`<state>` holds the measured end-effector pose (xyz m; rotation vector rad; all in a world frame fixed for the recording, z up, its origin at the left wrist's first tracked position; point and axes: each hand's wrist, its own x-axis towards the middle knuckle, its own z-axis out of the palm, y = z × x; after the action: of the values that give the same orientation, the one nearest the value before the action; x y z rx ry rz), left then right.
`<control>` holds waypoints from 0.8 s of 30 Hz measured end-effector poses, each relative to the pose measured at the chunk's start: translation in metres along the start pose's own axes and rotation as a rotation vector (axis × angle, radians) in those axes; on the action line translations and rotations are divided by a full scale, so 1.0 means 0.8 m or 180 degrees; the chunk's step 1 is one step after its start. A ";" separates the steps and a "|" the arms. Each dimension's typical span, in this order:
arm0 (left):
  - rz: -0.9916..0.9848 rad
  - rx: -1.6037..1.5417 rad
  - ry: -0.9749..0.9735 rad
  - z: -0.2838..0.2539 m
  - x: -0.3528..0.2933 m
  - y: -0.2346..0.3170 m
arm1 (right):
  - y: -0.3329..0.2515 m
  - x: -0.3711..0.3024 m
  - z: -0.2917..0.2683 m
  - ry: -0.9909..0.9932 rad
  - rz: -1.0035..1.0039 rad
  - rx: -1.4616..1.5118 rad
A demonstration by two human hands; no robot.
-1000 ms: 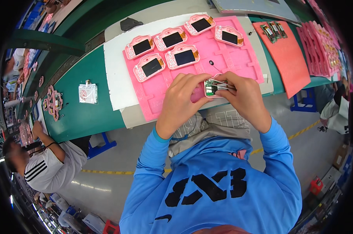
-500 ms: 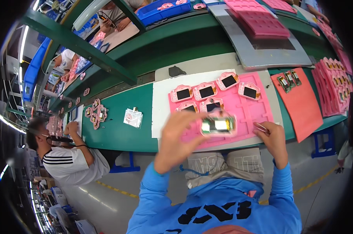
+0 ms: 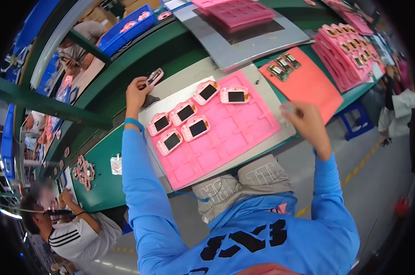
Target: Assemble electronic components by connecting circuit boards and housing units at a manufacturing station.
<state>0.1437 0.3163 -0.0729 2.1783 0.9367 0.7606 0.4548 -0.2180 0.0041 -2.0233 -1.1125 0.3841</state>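
The left hand (image 3: 137, 95) is closed, thumb against fingers, on the end of one small rounded pink plastic casing (image 3: 155, 77), raised tilted past the far left corner of the work area, near a dark crumpled lump (image 3: 150, 101). The right hand (image 3: 307, 123), blurred, is curled with its fingertips near one another beside an orange-red sheet (image 3: 313, 87); whether they pinch anything, I cannot tell. Between the hands lies a matte pink foam tray (image 3: 228, 142) moulded with angular recesses, carrying six scallop-edged pink units (image 3: 195, 128), each with a glossy black rectangular screen. Three green circuit boards (image 3: 284, 64) rest on the smooth orange-red sheet.
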 end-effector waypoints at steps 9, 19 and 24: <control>0.0183 0.0191 -0.1219 0.066 -0.158 0.340 | 0.067 0.106 -0.009 0.0824 -0.0298 -0.1435; 0.1411 0.1295 -0.0194 0.200 -0.194 0.328 | 0.076 0.105 -0.005 0.0661 0.0050 -0.0303; 0.1363 0.0983 -0.0886 0.158 -0.285 0.393 | 0.076 0.024 -0.040 0.0717 0.0250 0.0683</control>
<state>0.2284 -0.0718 0.0222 2.7187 0.4722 0.5012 0.5199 -0.2370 -0.0189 -1.8714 -0.8201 0.2931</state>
